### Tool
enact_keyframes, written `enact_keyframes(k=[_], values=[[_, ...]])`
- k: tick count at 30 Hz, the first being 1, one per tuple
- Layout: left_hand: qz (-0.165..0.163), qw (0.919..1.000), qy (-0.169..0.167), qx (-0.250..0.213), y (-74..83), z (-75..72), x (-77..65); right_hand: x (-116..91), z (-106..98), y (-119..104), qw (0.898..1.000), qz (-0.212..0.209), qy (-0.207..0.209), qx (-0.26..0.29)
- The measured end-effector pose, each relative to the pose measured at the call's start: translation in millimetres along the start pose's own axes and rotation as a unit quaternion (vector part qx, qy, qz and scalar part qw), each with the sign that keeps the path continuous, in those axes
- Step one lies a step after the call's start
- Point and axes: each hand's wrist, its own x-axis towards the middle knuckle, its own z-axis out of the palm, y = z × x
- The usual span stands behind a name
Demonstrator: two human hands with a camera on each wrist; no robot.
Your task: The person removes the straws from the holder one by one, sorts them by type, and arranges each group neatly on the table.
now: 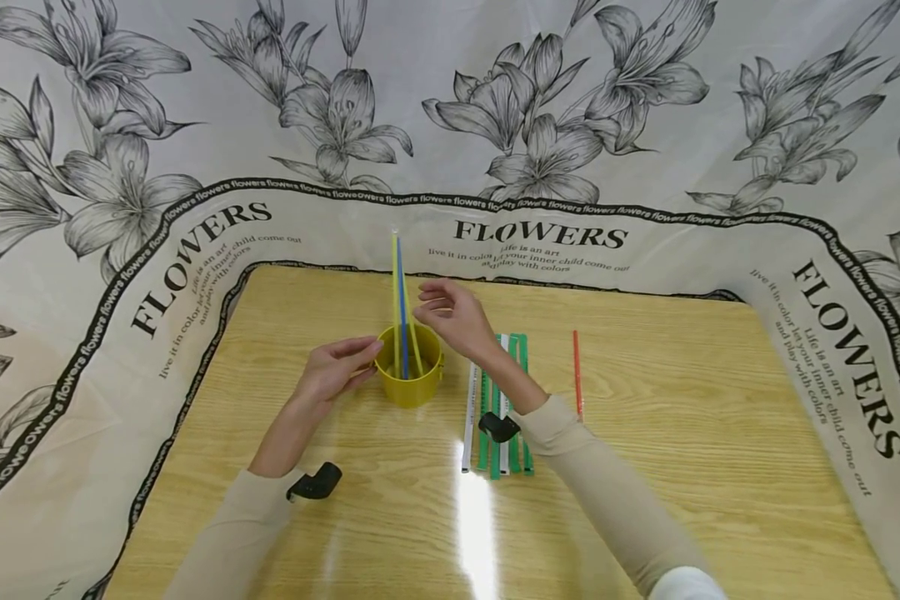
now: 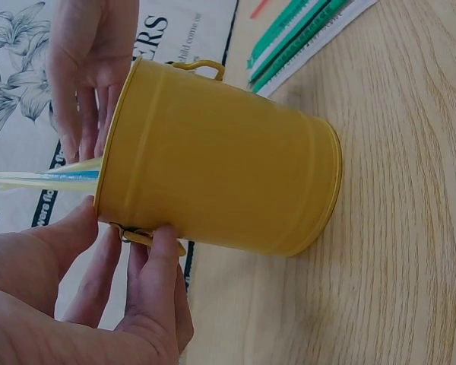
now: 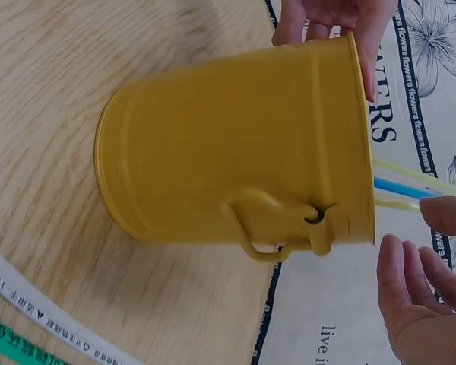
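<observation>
A yellow metal bucket [image 1: 410, 388] with small side handles stands upright on the table. Two pale yellow straws [image 1: 397, 292] and one blue straw [image 1: 402, 321] lean inside it, their tops close together above the rim. My left hand [image 1: 335, 368] holds the bucket's left side, its thumb at the rim and fingers about the side handle [image 2: 137, 237]. Just right of the straws is my right hand [image 1: 457, 318], its fingers loosely bent with nothing gripped between them. In the right wrist view its thumb [image 3: 444, 215] overlaps a yellow straw; whether they touch I cannot tell.
Several green and white wrapped straws [image 1: 515, 400] lie side by side right of the bucket, partly under my right forearm. A red straw [image 1: 577, 367] lies farther right. Behind the wooden table [image 1: 682, 400] hangs a flower-printed cloth [image 1: 390, 108].
</observation>
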Motion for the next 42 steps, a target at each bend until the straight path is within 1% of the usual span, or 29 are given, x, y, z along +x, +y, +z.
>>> enact_keyframes(k=[9,17,27,33,35,38,42], values=[[0.006,0.9999,-0.009,0.002,-1.9,-0.4,-0.4,3,11,-3,1.000,0.008,-0.001,-0.012],[0.007,0.9999,-0.008,0.006,-2.1,1.0,-1.4,3,11,-2,0.999,0.006,0.008,-0.041],[0.008,0.9999,-0.006,0.012,-2.6,1.9,-0.6,-6,-3,-4,0.999,0.002,0.035,-0.040],[0.013,0.9999,-0.005,0.010,-3.2,0.2,-0.5,-9,-17,-7,0.998,-0.017,0.052,-0.043],[0.014,0.9998,-0.006,0.010,-3.2,-0.2,-0.4,-11,-22,-7,0.998,-0.021,0.058,-0.031],[0.012,0.9998,-0.005,0.012,-2.4,0.0,-0.4,-13,-30,-9,0.997,-0.019,0.068,0.013],[0.009,0.9998,-0.004,0.016,-1.6,0.8,-0.4,-14,-40,-12,0.994,-0.013,0.078,0.074]])
